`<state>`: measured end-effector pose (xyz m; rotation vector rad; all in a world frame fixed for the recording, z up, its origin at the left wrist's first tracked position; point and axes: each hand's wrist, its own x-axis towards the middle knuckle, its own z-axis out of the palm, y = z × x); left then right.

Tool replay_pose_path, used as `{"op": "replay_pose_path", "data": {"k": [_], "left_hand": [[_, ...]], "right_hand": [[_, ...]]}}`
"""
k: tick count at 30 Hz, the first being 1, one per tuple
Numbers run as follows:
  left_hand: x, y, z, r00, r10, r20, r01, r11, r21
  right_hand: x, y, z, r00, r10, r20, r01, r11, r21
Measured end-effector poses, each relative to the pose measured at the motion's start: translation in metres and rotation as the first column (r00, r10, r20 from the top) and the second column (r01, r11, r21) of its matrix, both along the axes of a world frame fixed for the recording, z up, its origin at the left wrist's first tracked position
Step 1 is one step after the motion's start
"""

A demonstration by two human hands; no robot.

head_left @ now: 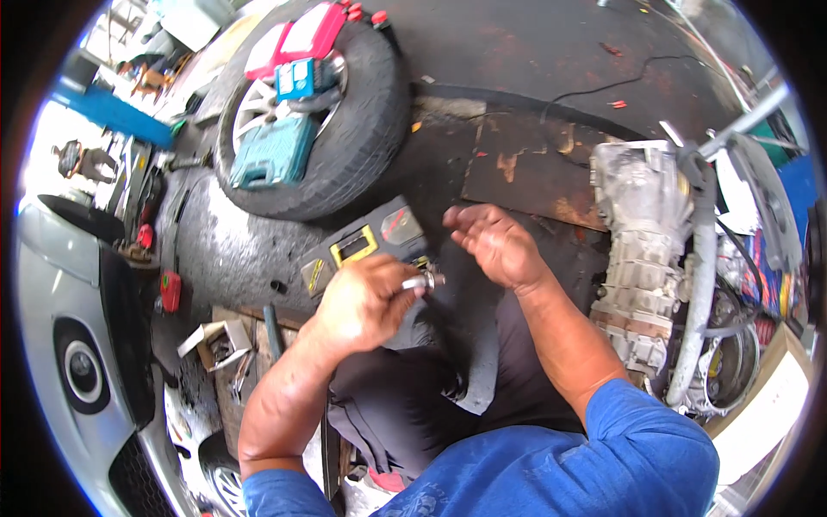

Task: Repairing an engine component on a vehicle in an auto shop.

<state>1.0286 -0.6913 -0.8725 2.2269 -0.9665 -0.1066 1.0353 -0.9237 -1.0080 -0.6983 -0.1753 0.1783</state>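
Observation:
My left hand (pixel 366 302) is closed in a pinch on a small silvery metal piece (pixel 428 281), shaped like a short bolt or socket, whose end sticks out past the thumb. To its right, my right hand (pixel 500 246) is raised with the fingers stretched out and nothing in it. The two hands are apart, above my lap. Just beyond the left hand lies a black and grey tool case (pixel 398 222) with yellow parts, partly covered by that hand.
A wheel (pixel 370 129) lies ahead, bearing a teal case (pixel 276 153), a blue box (pixel 295 79) and a red case (pixel 312 33). On the right rests a gearbox housing (pixel 642 250). A car's front (pixel 82 284) and an open carton (pixel 215 345) are at the left.

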Motion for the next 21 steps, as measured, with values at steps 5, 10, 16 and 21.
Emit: {"op": "replay_pose_path", "data": {"k": [5,10,16,21], "left_hand": [[-0.033,-0.054,0.018,0.98,-0.194,0.035,0.193,0.981,0.032],[-0.076,-0.11,-0.031,0.929,-0.368,-0.032,0.359,0.92,-0.154],[-0.108,-0.139,-0.084,0.925,-0.241,-0.293,0.305,0.931,0.199],[-0.106,-0.132,-0.087,0.825,-0.286,-0.487,0.447,0.857,0.254]], "right_hand": [[-0.046,-0.055,0.072,0.665,0.737,-0.123,-0.71,0.571,-0.412],[-0.121,-0.118,0.054,0.656,0.693,-0.299,-0.736,0.501,-0.455],[-0.195,-0.156,0.05,0.769,0.228,-0.597,-0.627,0.446,-0.639],[-0.21,-0.181,0.046,0.778,0.132,-0.614,-0.628,0.153,-0.763]]}}
